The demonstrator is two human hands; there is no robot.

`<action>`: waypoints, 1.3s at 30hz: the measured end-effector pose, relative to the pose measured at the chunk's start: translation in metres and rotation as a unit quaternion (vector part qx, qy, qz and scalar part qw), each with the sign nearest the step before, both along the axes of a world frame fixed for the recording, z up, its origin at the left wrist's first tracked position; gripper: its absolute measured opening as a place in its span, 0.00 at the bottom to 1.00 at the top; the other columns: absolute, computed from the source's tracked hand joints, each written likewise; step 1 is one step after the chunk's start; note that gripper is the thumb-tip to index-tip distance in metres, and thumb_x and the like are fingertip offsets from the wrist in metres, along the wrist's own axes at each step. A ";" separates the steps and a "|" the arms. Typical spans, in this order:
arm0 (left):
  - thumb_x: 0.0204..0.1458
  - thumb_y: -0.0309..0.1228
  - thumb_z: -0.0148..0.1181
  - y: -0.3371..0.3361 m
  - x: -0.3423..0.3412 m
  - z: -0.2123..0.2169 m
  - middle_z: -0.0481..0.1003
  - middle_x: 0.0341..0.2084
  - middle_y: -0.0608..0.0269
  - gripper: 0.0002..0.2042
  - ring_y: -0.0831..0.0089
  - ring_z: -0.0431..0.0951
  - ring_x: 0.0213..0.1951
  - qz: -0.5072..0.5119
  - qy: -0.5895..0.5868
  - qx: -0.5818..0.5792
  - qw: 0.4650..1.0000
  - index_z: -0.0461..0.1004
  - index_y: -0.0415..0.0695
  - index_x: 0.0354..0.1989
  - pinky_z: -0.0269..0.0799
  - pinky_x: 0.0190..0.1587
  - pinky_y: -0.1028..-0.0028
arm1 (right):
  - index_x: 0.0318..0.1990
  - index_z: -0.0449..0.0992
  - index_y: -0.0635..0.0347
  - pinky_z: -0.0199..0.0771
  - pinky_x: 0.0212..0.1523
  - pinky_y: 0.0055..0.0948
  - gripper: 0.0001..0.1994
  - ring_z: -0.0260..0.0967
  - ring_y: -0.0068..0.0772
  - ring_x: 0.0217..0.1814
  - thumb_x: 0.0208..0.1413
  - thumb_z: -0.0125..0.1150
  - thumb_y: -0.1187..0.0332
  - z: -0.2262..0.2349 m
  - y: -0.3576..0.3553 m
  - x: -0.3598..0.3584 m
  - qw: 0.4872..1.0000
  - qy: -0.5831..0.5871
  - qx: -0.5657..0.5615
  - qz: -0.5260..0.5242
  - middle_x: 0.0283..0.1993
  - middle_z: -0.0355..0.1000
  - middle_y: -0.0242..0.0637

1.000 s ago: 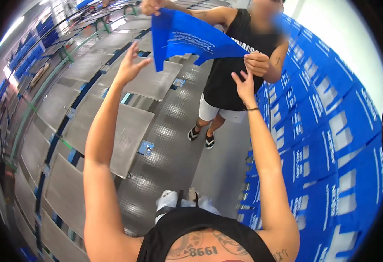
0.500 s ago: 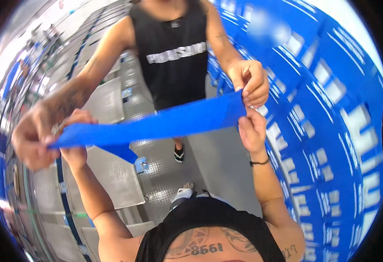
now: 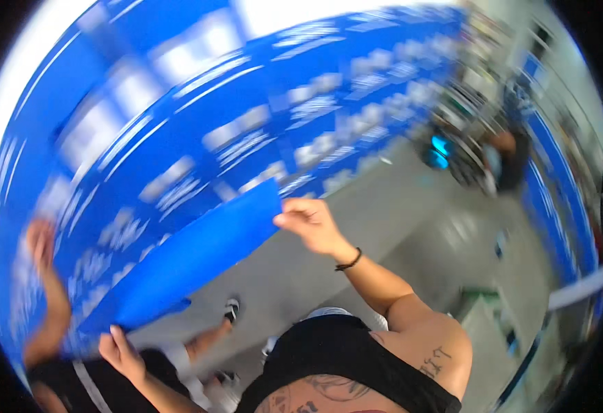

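Blurred wall of stacked blue boxes [image 3: 198, 138] behind — flat blue sheet [image 3: 191, 265] slanted between hands; right hand [image 3: 311, 224] pinched its upper corner, left hand [image 3: 121, 352] gripped the lower end.

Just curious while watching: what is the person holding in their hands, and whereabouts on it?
A flat blue sheet. The right hand pinches its upper right corner; the left hand grips its lower left end.

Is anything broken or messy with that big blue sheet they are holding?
Nothing looks torn or spilled. The blue sheet is flat but held tilted, the right hand pinching its high corner and the left hand its low end. Another person's hand is raised beside it. The stacked blue boxes are blurred.
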State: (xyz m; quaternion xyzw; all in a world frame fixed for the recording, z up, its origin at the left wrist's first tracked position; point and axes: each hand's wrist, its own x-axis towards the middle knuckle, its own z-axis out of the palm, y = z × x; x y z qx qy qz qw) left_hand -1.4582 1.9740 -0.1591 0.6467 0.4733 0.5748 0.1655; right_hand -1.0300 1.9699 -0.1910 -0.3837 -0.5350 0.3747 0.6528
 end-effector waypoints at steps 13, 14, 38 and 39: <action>0.62 0.36 0.50 0.229 0.570 -0.019 0.52 0.15 0.76 0.21 0.86 0.51 0.23 -0.431 0.094 -0.031 0.897 0.54 0.44 0.17 0.44 0.24 0.75 | 0.34 0.74 0.63 0.61 0.28 0.15 0.08 0.60 0.09 0.28 0.60 0.58 0.66 -0.016 -0.115 0.363 0.873 0.005 -0.038 -0.487 0.27 0.69 0.21; 0.62 0.36 0.50 0.230 0.598 -0.023 0.52 0.15 0.76 0.21 0.86 0.51 0.23 -0.471 0.091 -0.035 0.877 0.55 0.43 0.18 0.44 0.24 0.75 | 0.34 0.74 0.64 0.63 0.31 0.15 0.08 0.61 0.10 0.30 0.60 0.57 0.67 -0.014 -0.127 0.368 0.859 0.009 -0.065 -0.509 0.28 0.69 0.22; 0.60 0.34 0.49 -0.174 1.285 -0.031 0.75 0.29 0.42 0.13 0.52 0.79 0.34 -0.844 0.097 0.101 0.517 0.73 0.35 0.37 0.70 0.35 0.65 | 0.32 0.75 0.61 0.63 0.27 0.22 0.10 0.60 0.16 0.23 0.62 0.54 0.66 -0.040 -0.499 0.643 0.462 0.169 -0.223 -0.841 0.24 0.68 0.24; 0.60 0.35 0.50 -0.213 1.313 -0.030 0.75 0.28 0.41 0.14 0.51 0.79 0.33 -0.841 0.100 0.115 0.519 0.73 0.34 0.36 0.69 0.33 0.63 | 0.32 0.75 0.61 0.63 0.27 0.22 0.10 0.61 0.16 0.24 0.62 0.54 0.65 -0.045 -0.530 0.666 0.427 0.149 -0.222 -0.864 0.24 0.69 0.25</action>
